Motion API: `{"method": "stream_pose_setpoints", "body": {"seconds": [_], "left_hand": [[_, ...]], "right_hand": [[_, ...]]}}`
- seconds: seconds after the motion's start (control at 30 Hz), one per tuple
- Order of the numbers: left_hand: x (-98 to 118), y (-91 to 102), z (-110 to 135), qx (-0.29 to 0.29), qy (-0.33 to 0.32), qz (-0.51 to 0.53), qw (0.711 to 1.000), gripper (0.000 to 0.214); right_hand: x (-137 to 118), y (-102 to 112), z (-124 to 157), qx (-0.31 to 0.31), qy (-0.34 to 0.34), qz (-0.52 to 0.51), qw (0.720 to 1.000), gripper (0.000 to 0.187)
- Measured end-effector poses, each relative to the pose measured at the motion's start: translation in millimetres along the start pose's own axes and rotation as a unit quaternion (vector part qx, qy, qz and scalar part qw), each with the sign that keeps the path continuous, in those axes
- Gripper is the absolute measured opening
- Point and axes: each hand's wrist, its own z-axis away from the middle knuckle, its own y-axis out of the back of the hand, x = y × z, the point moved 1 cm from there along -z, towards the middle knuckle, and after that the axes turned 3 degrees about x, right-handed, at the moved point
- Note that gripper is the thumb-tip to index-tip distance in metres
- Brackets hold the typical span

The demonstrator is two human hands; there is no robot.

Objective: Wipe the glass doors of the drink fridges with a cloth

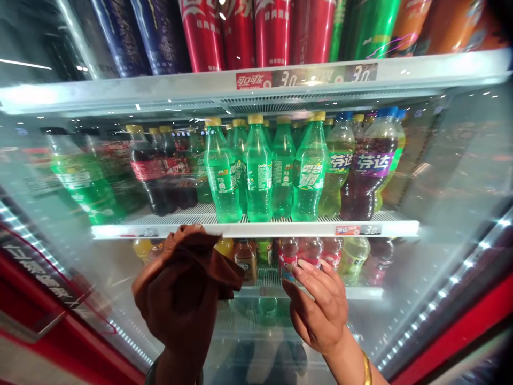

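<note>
My left hand (176, 299) is closed around a brown cloth (200, 254), whose loose folds stick out to the right. It is in shadow in front of the middle shelf's edge. To its right, my right hand (318, 305) is raised with its fingers loosely stretched and a little bent, holding nothing. A gold bangle (366, 369) circles that wrist. Behind both hands is a lit drinks cooler; green Sprite bottles (259, 171) with yellow caps stand on its middle shelf (256, 229). Whether either hand touches a surface, I cannot tell.
Red cans (272, 35) and blue cans (156, 37) line the upper shelf (200, 83). Cola bottles (146, 171) stand left of the Sprite, purple-labelled Fanta bottles (371, 163) right. Small bottles (288, 248) fill a lower shelf. A metal handle (60, 313) shows at lower left.
</note>
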Motion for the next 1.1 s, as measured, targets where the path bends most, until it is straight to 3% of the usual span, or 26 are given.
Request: {"method": "stream_pose_setpoints", "body": {"seconds": [0.07, 0.23, 0.33, 0.4, 0.5, 0.7, 0.8, 0.87, 0.93, 1.0, 1.1], "left_hand": [[10, -4.6, 9, 0.026, -0.017, -0.051, 0.998, 0.042], [50, -18.6, 45, -0.088, -0.102, 0.001, 0.991, 0.014], [44, -12.2, 27, -0.073, -0.082, 0.002, 0.994, 0.020], [31, -6.0, 6, -0.027, -0.040, -0.052, 0.997, 0.040], [25, -6.1, -4, -0.020, -0.014, -0.092, 0.995, 0.060], [65, -23.7, 39, -0.126, -0.116, 0.025, 0.985, 0.019], [59, -19.4, 24, -0.120, -0.088, 0.023, 0.989, 0.026], [46, -14.3, 3, -0.048, -0.052, -0.009, 0.997, 0.041], [38, -13.0, -9, -0.014, -0.054, -0.024, 0.998, 0.046], [41, -16.7, -3, -0.038, -0.089, -0.015, 0.995, 0.045], [56, -24.0, 27, -0.103, -0.120, 0.021, 0.987, 0.035]], "right_hand": [[-1, -1, -1, 0.005, -0.001, 0.001, 1.000, 0.028], [-4, 0, -7, -0.003, -0.024, 0.012, 1.000, 0.029], [-3, 3, -10, -0.026, -0.056, 0.034, 0.997, 0.041], [-2, 3, -11, -0.026, -0.077, 0.061, 0.995, 0.051], [-1, 1, -10, -0.023, -0.075, 0.092, 0.993, 0.061], [1, -3, -3, -0.035, -0.056, 0.116, 0.991, 0.058], [2, -2, -1, -0.041, -0.053, 0.114, 0.991, 0.059], [2, -2, -1, -0.036, -0.052, 0.113, 0.992, 0.058], [2, -2, -1, -0.028, -0.052, 0.114, 0.992, 0.057], [1, -3, -1, -0.024, -0.053, 0.115, 0.992, 0.058], [1, -3, -1, -0.025, -0.061, 0.120, 0.991, 0.058]]}}
